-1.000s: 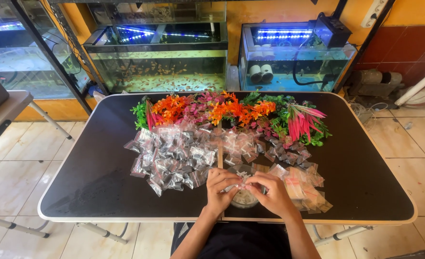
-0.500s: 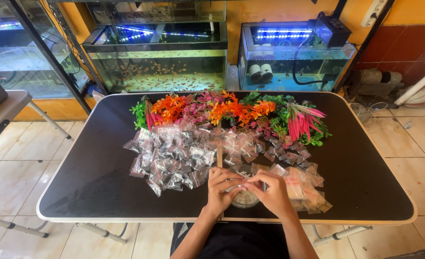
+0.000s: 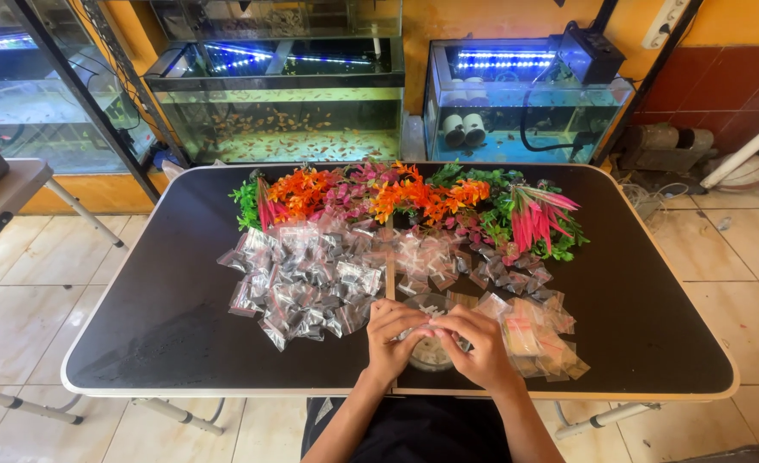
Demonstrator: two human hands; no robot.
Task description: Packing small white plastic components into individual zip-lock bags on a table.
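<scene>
Hands (image 3: 435,339) unmoved over round dish (image 3: 431,351).

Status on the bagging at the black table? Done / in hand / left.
Done: a big pile of filled clear bags lies left of centre. In hand: left hand and right hand meet over a small round dish, pinching something too small to tell. Left: flat bags stacked on the right.

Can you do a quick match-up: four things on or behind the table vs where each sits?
Things:
1. plastic plants
2. pile of clear bags
3. round dish
4. fish tank

Places:
A. under both hands
B. on the floor behind the table
C. along the table's far edge
D. left of the hands, mid-table

Pairs: 1-C, 2-D, 3-A, 4-B
</scene>
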